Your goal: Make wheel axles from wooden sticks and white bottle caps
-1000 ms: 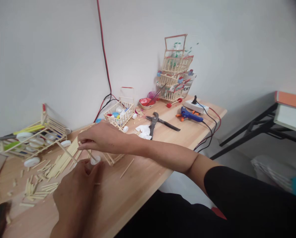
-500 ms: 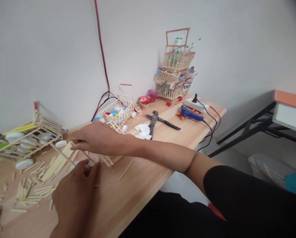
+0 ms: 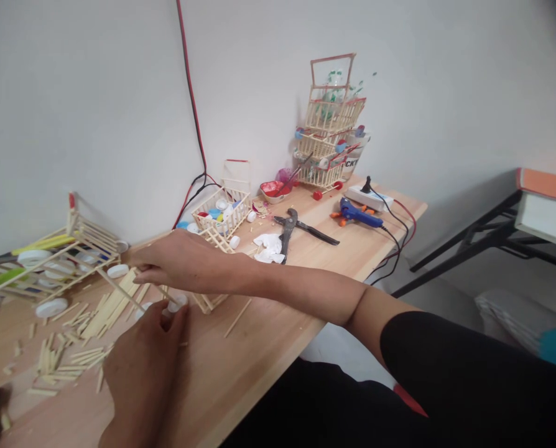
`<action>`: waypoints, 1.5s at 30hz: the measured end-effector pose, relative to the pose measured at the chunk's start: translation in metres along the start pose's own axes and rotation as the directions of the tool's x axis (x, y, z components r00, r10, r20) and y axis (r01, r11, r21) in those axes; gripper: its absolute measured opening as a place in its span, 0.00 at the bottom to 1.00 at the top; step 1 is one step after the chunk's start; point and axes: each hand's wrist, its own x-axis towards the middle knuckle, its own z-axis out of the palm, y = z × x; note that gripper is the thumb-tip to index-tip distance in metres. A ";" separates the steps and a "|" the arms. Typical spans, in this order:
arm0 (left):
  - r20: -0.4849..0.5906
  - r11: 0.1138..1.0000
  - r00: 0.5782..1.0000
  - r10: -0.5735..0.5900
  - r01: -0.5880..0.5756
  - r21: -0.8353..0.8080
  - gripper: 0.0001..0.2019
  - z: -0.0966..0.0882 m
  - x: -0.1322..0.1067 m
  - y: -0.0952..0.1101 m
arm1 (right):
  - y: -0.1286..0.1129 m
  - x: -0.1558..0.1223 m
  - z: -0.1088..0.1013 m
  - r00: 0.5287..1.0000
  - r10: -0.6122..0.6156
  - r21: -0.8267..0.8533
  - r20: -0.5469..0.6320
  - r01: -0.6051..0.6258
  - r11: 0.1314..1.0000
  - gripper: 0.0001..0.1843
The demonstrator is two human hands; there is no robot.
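Note:
My right hand [image 3: 180,261] reaches across to the left over the wooden table [image 3: 259,336], its fingers pinched on a thin wooden stick [image 3: 119,290] that slants down toward a white bottle cap [image 3: 177,303]. My left hand [image 3: 142,367] is below it, fingers closed on that cap and a second white cap [image 3: 141,311] next to it. A small stick-built cart frame [image 3: 209,300] sits just under my right wrist, partly hidden.
Loose cut sticks [image 3: 68,348] litter the left of the table. A stick cart with caps [image 3: 49,261] lies tipped at far left; another cart [image 3: 222,211] holds coloured caps. Pliers [image 3: 290,225], a blue glue gun [image 3: 357,214], a power strip [image 3: 369,198] and stacked carts [image 3: 329,130] stand behind.
Both hands have stayed together at the cap and stick, shifting slightly left; the view has drifted a little. The grips look the same.

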 end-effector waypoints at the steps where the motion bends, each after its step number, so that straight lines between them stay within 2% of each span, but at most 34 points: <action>1: 0.007 1.000 1.000 -0.006 0.006 0.015 0.25 -0.001 0.000 0.001 | 0.000 -0.001 -0.001 1.000 -0.004 0.001 0.005 0.004 1.000 0.16; 8: 0.018 0.998 1.000 -0.004 0.002 0.060 0.27 -0.001 0.001 0.003 | 0.002 -0.010 -0.001 1.000 0.026 -0.016 0.015 -0.025 1.000 0.15; 16: 0.009 0.999 1.000 -0.012 0.012 0.035 0.26 -0.002 0.000 0.001 | 0.001 -0.014 -0.005 1.000 0.019 0.004 -0.016 -0.019 1.000 0.08; 26: -0.049 0.997 0.999 0.014 -0.018 -0.078 0.29 0.011 0.005 -0.013 | 0.008 -0.017 -0.011 0.997 0.030 0.052 -0.068 -0.027 0.998 0.12; 32: -0.060 0.988 0.998 -0.006 -0.003 -0.157 0.30 0.010 0.003 -0.015 | 0.009 -0.023 -0.028 0.993 0.073 0.055 -0.092 -0.068 0.996 0.14; 37: -0.099 0.974 0.992 -0.082 0.059 -0.219 0.30 0.002 -0.009 -0.028 | 0.014 -0.036 -0.046 0.969 0.137 0.075 -0.204 -0.124 0.989 0.13; 39: -0.163 0.967 0.981 -0.110 0.067 -0.246 0.28 0.001 -0.018 -0.036 | 0.020 -0.046 -0.052 0.950 0.152 0.112 -0.272 -0.126 0.986 0.13; 40: -0.233 0.964 0.965 -0.117 0.054 -0.259 0.27 0.002 -0.022 -0.039 | 0.024 -0.053 -0.055 0.938 0.162 0.124 -0.305 -0.130 0.984 0.13; 42: -0.343 0.976 0.937 -0.058 -0.020 -0.218 0.25 0.009 -0.028 -0.047 | 0.033 -0.069 -0.059 0.910 0.199 0.117 -0.363 -0.167 0.979 0.15; 43: -0.339 0.973 0.940 0.043 -0.116 -0.199 0.24 0.015 -0.029 -0.052 | 0.037 -0.078 -0.061 0.899 0.225 0.111 -0.376 -0.197 0.974 0.16; 45: -0.309 0.930 0.903 0.298 -0.348 -0.120 0.22 0.029 -0.026 -0.063 | 0.046 -0.097 -0.063 0.868 0.302 0.099 -0.395 -0.287 0.953 0.15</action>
